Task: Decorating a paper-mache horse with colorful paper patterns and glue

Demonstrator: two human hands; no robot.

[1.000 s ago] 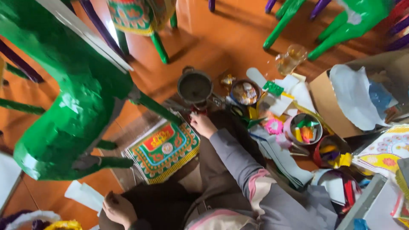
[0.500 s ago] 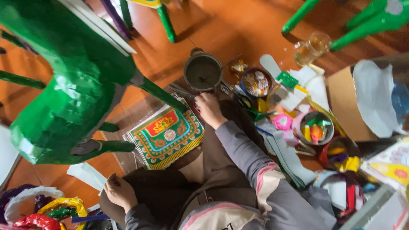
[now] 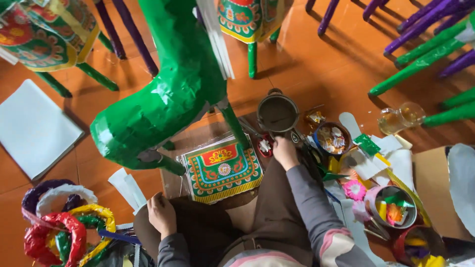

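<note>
My right hand [image 3: 285,151] reaches forward with its fingers curled, right at the near rim of a dark round pot [image 3: 277,114] on the floor. Whether it grips something is hidden. My left hand [image 3: 161,214] rests loosely closed on my left knee and holds nothing I can see. Between my hands lies a stack of green, red and gold patterned paper sheets [image 3: 222,168] on brown cardboard. A large glossy green papier-mâché figure [image 3: 163,94] stands over the sheets, one leg coming down next to the pot.
Bowls of paper flowers [image 3: 332,139] and cups of coloured scraps [image 3: 392,207] crowd the right. A glass [image 3: 402,117] stands beyond. White paper strips [image 3: 127,187], a white sheet [image 3: 32,127] and foil-wrapped rings [image 3: 64,232] lie left. Green and purple figure legs [image 3: 420,64] stand behind.
My view has swung left and back, bringing in the white sheet and foil rings. My right hand stays by the pot and my left hand stays on my knee.
</note>
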